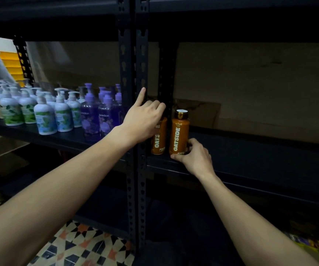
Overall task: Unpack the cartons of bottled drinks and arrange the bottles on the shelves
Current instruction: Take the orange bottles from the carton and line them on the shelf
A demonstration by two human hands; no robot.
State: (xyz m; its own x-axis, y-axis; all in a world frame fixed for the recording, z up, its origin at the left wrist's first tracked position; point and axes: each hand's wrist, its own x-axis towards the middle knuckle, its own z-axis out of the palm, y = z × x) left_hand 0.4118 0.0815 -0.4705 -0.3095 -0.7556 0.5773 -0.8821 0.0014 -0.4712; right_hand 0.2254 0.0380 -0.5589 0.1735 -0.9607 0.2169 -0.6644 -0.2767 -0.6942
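Dark shelf (250, 156) ran across in front of you, pump bottles (45, 116) left of the upright post (141, 54). The left Oatside bottle (159, 141) and right Oatside bottle (179, 131) stood side by side just right of it. Your left grip (143, 120) curled over the left one's top, index finger up; your right grip (193, 156) wrapped the right one's base.

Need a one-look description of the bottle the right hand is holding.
Find the black double post mid-rack; just right of it two orange OATSIDE bottles stand on the shelf. It is the right bottle, right hand gripping its base. Its cap shows, while the left hand covers the top of the left bottle.
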